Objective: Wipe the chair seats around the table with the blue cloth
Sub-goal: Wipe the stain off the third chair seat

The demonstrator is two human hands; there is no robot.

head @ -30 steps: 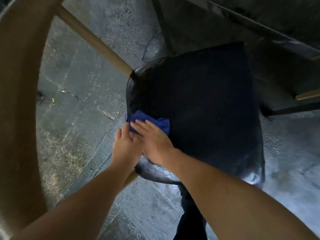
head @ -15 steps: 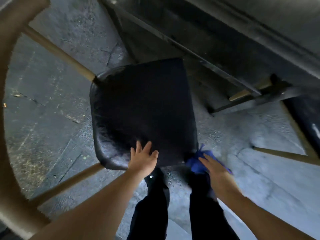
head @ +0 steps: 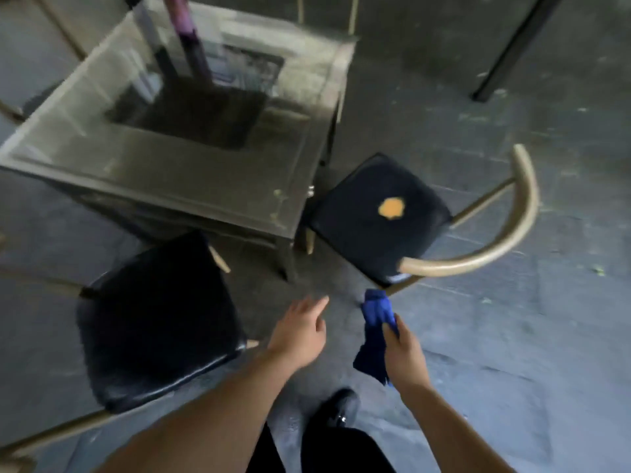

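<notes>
The blue cloth [head: 375,331] hangs bunched in our right hand [head: 404,353], which is closed around its middle; it is in the air, above the floor [head: 512,336] and just short of the right chair seat [head: 375,216]. Our left hand [head: 300,331] is open and empty, fingers spread, between the two chairs. The right seat sits at the table [head: 177,165] corner and carries an orange patch [head: 391,207]; whether it is a stain or worn cover, we cannot tell. The left chair seat [head: 153,322] lies near our left arm. We judge the step in hand to be the move to the right seat. To do it well, we should flatten the cloth under the palm, reach in under the curved backrest [head: 495,247], and wipe in overlapping strokes from the far edge toward us, working the patch firmly.
</notes>
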